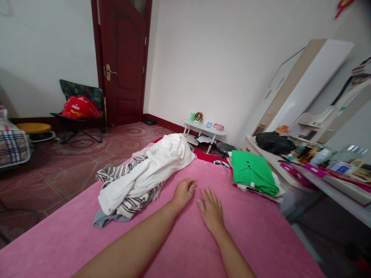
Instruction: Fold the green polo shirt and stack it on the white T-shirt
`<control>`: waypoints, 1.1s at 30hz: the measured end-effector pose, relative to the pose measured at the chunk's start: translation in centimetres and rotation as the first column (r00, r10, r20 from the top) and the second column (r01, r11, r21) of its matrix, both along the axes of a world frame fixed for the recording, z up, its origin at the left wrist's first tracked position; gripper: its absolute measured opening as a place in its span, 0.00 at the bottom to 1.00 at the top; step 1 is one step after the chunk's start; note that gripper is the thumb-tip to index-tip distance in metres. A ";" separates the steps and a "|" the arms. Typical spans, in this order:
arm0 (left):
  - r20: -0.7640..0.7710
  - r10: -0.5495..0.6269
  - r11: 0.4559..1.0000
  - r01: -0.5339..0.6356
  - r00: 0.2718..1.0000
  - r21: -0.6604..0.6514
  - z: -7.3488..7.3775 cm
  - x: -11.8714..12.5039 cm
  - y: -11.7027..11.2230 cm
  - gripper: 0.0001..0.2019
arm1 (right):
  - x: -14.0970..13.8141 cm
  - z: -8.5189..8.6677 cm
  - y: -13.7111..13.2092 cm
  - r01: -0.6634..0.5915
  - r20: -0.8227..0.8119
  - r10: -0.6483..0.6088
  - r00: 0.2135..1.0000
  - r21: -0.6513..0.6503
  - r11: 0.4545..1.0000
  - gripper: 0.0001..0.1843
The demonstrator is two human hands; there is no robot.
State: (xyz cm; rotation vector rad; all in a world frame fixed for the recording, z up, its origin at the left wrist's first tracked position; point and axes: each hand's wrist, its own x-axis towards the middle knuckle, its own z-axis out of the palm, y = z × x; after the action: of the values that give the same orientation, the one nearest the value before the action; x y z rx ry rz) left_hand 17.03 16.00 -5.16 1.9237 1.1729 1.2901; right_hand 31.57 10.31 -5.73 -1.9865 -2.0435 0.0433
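My left hand (183, 192) rests on the pink bedspread (185, 239) with its fingers loosely curled and nothing visible in them. My right hand (210, 208) lies flat beside it, fingers stretched out and holding nothing. Just left of my left hand is a loose pile of clothes (139, 181): a white garment on top, a black-and-white striped one and a grey one underneath. A folded green shirt (253, 171) tops a neat stack to the right of my right hand, near the bed's edge.
A white desk (307, 170) along the right carries a black bag (274, 142) and several small items. A low white table (203, 127) stands past the bed. A dark red door (124, 61) and a chair with a red bag (79, 108) are at the back left.
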 end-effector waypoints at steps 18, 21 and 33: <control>-0.614 0.587 0.766 -0.607 0.529 0.210 9.1 -12.0 1.4 0.19 | 2.6 -1.2 0.9 -0.085 -0.333 0.145 0.932 0.189 0.978 0.21; -0.657 0.513 0.812 -0.561 0.553 0.161 10.3 -11.5 1.0 0.18 | 2.6 -1.3 1.0 -0.084 -0.373 0.157 0.914 0.204 0.975 0.21; -0.783 -0.361 0.898 0.416 0.507 -0.144 9.6 3.2 -11.4 0.12 | 3.8 0.4 0.6 0.158 -0.830 0.081 0.552 0.200 0.967 0.26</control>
State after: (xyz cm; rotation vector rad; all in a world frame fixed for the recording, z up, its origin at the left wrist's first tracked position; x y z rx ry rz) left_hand 20.22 4.65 4.45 2.7291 0.9382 0.1515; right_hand 35.42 10.89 -5.29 -1.3999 -1.2699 0.5827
